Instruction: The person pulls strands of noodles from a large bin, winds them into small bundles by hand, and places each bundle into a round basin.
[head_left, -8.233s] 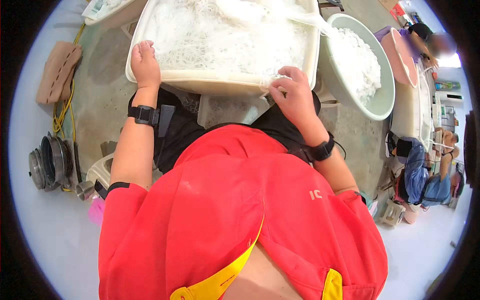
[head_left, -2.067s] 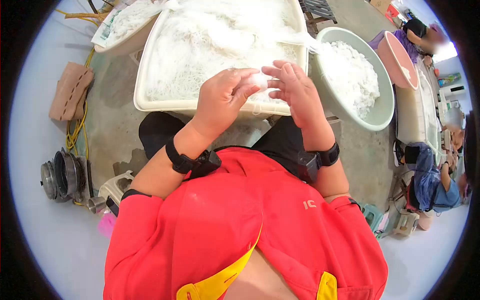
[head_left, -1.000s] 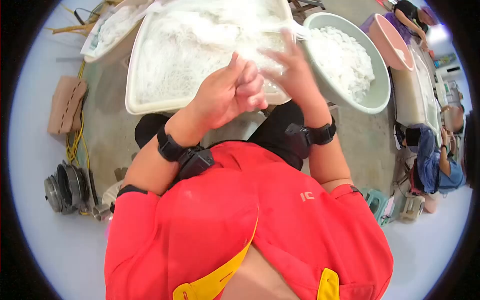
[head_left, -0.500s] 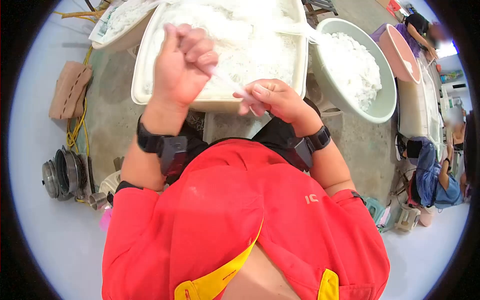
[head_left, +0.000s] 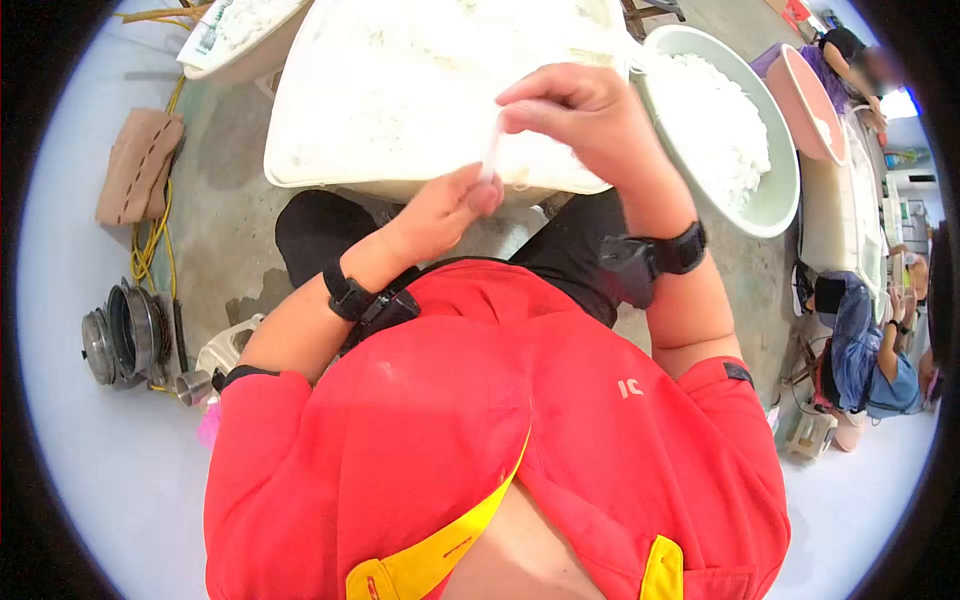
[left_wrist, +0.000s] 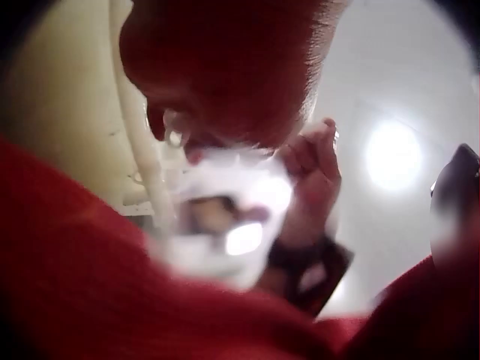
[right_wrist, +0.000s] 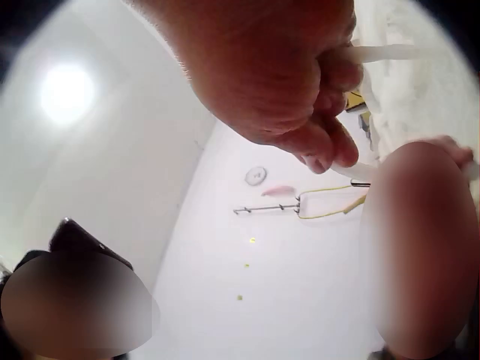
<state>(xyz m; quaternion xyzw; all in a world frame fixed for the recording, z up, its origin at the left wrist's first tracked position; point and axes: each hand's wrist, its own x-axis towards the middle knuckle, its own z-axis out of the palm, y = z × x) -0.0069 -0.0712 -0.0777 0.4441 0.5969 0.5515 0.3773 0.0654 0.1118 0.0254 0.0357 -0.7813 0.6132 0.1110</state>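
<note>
A short band of white, translucent strands [head_left: 491, 152] stretches between my two hands above the near rim of the large cream tub [head_left: 340, 184]. My left hand [head_left: 440, 212] grips its lower end with curled fingers. Higher up, my right hand [head_left: 605, 118] pinches the other end between thumb and forefinger. In the right wrist view a white strip [right_wrist: 386, 52] sticks out from the right fingers. The left wrist view is dark, with a small glossy white bit [left_wrist: 175, 131] showing at the left fingers. Glare washes out the white mass of strands [head_left: 430, 90] in the tub.
Right of the tub, a pale green basin [head_left: 786, 190] holds a heap of small white bundles [head_left: 710, 130]. Beyond stands a pink basin [head_left: 800, 100]; another tub [head_left: 270, 62] is at upper left. Metal pots [head_left: 125, 330] stand far left. Other people sit at the right.
Both hands have come from working over the tub to holding the band upright. Since half a second ago, the left hand has dropped and moved right, while the right hand has risen.
</note>
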